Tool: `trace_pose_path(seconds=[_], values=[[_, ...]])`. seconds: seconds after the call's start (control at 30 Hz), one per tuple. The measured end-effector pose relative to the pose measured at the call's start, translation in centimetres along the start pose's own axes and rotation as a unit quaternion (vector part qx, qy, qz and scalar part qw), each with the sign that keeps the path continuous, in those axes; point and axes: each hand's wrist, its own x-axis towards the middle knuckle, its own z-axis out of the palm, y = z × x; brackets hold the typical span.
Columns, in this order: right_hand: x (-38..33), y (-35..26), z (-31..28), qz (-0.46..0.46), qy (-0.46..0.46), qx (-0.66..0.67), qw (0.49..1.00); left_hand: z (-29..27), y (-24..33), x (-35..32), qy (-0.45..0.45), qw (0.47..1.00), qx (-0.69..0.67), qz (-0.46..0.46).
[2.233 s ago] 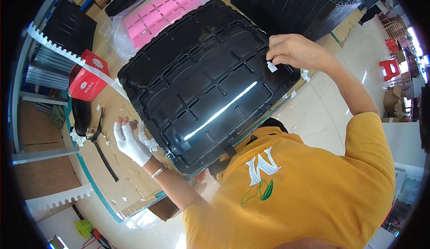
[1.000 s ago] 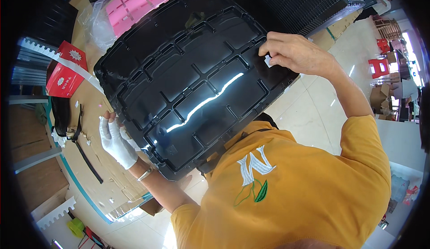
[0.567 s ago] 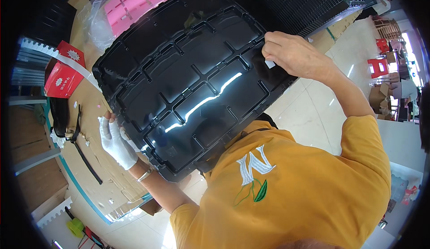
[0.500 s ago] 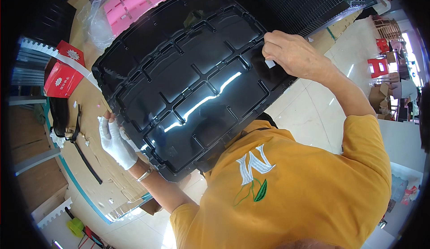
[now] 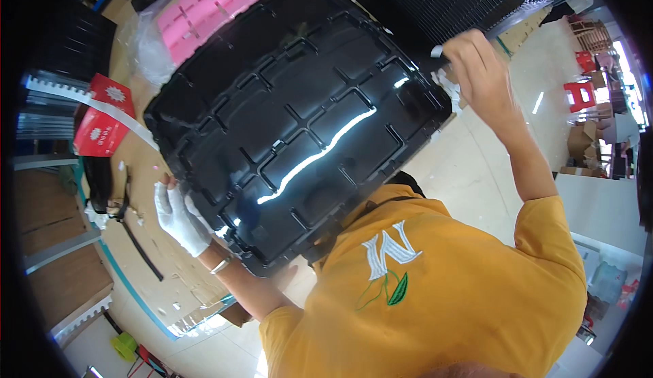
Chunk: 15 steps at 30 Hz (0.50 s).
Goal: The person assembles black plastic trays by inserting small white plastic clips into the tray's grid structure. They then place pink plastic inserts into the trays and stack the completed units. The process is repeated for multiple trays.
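Note:
A large glossy black plastic tray (image 5: 299, 126) with moulded ridges lies tilted before me, its face up. My left hand (image 5: 180, 218), in a white glove with bare fingertips, holds the tray at its left edge; some of the fingers are hidden under it. Above the tray's right corner is my bare right hand (image 5: 481, 78), its fingers bent and pinched together. At its fingertips shows a small white piece (image 5: 437, 51), which looks like a sticker or bit of tape. Beneath that hand, by the tray's corner, is a pale crumpled scrap (image 5: 449, 89).
Pink moulded trays (image 5: 211, 14) in clear plastic lie beyond the tray. A tall stack of black trays (image 5: 456, 7) stands far right. Left, a red package (image 5: 105, 116) and a black strap (image 5: 139, 245) lie on the cardboard-covered table (image 5: 180, 289). A red stool (image 5: 579, 97) stands farther right.
My right hand has lifted off the tray's right part, moving up and right with the small white piece at its fingertips. The left hand keeps its hold on the tray, which has barely shifted.

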Motion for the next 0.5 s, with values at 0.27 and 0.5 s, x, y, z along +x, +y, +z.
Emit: trace_pose_path(seconds=[0.27,0.5], values=[[12.3,5.6,7.0,0.107,-0.016,0.062,0.992,3.0,9.2,7.1,-0.108,0.960,0.202,0.162],[26.3,11.0,23.0,0.166,-0.135,0.469,0.857,14.8,6.7,20.6,-0.377,0.900,0.178,0.126]])
